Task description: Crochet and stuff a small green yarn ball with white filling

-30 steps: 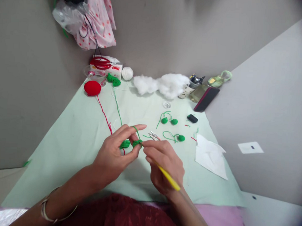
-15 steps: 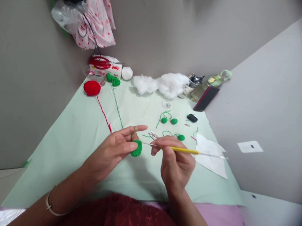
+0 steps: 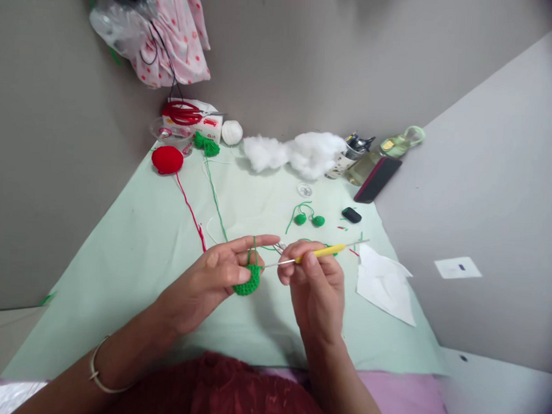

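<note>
My left hand (image 3: 213, 280) pinches a small green crocheted piece (image 3: 248, 281) between thumb and fingers, its index finger stretched out with green yarn (image 3: 254, 249) looped over it. In my right hand (image 3: 316, 282) is a yellow-handled crochet hook (image 3: 322, 252), held like a pen. The hook's thin metal shaft reaches left to the edge of the green piece. From the left hand the green yarn runs back to a green yarn bundle (image 3: 207, 145).
Behind lie a red yarn ball (image 3: 167, 160), a white ball (image 3: 232, 132), red scissors (image 3: 183, 113) and white stuffing (image 3: 315, 155). Small green balls (image 3: 318, 221), a black case (image 3: 351, 215), white cloth (image 3: 385, 285), a phone (image 3: 378, 180) and a bottle (image 3: 366, 166) are at the right.
The hook's handle has tilted, its far end now higher and further left. My right hand has shifted slightly left. The green piece has dropped a little and turned in my left hand.
</note>
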`<state>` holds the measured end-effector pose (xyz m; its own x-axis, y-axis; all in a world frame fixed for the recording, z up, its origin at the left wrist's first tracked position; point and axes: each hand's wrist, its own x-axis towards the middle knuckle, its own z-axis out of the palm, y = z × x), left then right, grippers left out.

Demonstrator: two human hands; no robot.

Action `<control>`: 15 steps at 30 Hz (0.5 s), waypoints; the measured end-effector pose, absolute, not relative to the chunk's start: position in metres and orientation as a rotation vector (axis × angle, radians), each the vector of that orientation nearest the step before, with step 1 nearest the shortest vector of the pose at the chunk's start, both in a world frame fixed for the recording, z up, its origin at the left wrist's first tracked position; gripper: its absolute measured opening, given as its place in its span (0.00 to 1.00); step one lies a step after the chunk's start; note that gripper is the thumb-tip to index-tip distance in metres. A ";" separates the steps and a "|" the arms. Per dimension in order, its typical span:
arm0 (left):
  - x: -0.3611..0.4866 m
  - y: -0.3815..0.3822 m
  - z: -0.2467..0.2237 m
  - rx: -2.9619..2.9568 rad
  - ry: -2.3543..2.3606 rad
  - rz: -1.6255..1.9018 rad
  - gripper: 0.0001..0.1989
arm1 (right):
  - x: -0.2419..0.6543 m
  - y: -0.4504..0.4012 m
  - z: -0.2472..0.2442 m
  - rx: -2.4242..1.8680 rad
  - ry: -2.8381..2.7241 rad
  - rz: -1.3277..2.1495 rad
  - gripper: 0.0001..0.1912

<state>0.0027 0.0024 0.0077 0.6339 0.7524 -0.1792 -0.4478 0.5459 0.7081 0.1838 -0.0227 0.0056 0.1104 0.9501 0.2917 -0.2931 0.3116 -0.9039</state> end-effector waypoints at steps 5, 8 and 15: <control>0.008 -0.002 0.006 0.749 0.578 0.822 0.24 | 0.183 -0.025 0.004 -0.782 -1.078 1.128 0.10; 0.013 -0.007 0.005 0.882 0.726 0.915 0.24 | 0.179 -0.030 0.001 -0.868 -1.251 0.920 0.08; 0.003 -0.004 0.005 0.949 0.705 0.835 0.17 | 0.180 -0.027 0.000 -0.820 -1.067 1.078 0.08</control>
<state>0.0031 -0.0041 0.0048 0.4998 0.8527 -0.1520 -0.2924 0.3313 0.8971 0.1798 -0.0269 0.0003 0.1078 0.9572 0.2686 -0.2784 0.2884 -0.9161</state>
